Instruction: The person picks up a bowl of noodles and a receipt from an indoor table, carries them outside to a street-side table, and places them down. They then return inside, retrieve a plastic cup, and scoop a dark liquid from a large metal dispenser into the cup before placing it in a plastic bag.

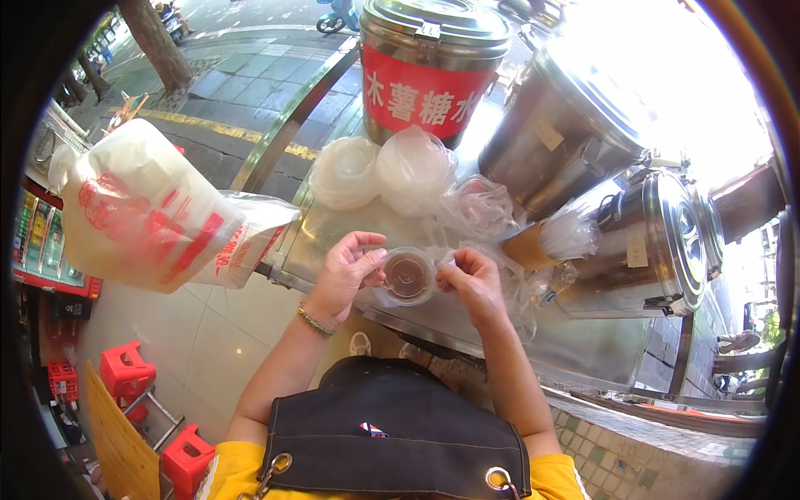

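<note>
A round clear plastic cup (409, 276) of brown liquid, seen from above, is between my hands over the metal counter. At its left rim is my left hand (351, 272), thumb and curled fingers close together; whether they grip the rim or thin film is unclear. My right hand (473, 282) pinches thin, see-through plastic (445, 259), apparently a bag, at the cup's right side. Behind the cup are two round bundles in translucent plastic, a left one (345, 172) and a right one (417, 172). Crumpled clear bags (484, 206) lie to their right.
A steel barrel with a red label (425, 94) stands at the back of the counter (350, 231). More steel barrels (556, 137) line the right, beside wrapped straws (567, 237). Large printed plastic bags (150, 212) hang at left. Red stools (187, 459) stand on the floor.
</note>
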### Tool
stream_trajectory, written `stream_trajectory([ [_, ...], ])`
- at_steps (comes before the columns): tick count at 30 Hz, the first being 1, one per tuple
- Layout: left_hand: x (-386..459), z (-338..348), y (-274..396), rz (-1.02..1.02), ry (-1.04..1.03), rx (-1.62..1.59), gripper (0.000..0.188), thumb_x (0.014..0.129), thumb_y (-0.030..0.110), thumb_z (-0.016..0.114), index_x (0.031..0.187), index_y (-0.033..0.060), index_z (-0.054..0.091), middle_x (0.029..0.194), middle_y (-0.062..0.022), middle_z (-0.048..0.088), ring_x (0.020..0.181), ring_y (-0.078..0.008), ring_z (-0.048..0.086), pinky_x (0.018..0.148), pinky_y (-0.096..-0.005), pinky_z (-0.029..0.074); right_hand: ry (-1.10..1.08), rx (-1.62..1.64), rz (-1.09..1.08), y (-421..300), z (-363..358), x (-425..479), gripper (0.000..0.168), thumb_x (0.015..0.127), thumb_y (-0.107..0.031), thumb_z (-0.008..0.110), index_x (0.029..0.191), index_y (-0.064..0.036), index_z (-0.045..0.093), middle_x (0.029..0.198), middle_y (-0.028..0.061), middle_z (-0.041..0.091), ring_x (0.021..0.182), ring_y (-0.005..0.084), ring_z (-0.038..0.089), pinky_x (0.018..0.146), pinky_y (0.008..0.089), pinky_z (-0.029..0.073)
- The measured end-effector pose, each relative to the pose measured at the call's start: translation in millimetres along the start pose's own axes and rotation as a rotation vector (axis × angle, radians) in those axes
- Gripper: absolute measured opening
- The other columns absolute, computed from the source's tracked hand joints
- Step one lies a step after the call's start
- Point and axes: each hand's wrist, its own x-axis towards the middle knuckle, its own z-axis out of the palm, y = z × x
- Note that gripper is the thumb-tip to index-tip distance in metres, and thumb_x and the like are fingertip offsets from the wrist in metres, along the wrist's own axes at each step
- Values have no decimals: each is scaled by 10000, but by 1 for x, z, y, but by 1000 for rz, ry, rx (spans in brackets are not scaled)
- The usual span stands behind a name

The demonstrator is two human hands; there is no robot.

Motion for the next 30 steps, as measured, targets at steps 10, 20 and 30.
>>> stream_trajectory([
  [10, -9, 14, 21, 12, 4, -105, 210, 863, 46, 538, 1073, 52, 525, 856, -36, 595, 682, -63, 560, 620, -183, 484, 248, -448, -324, -41, -14, -26, 179, 789, -132, 644, 838, 40, 635, 733, 58, 642, 656, 81, 559, 601, 232, 456],
  [20, -17, 11, 13, -66, -68, -89, 209, 860, 64, 558, 1067, 60, 529, 876, -36, 618, 684, -48, 566, 599, -167, 476, 1055, -1023, -344, -104, -132, 29, 281, 761, -222, 616, 930, -1, 656, 868, 198, 647, 868, 334, 607, 752, 381, 470],
  [30, -20, 3, 8, -67, -41, -124, 212, 851, 58, 562, 1060, 57, 526, 869, -39, 615, 663, -39, 542, 585, -162, 459, 977, -600, -504, -140, -166, 34, 210, 731, -214, 706, 804, -18, 694, 678, 79, 660, 638, 147, 584, 627, 269, 439],
])
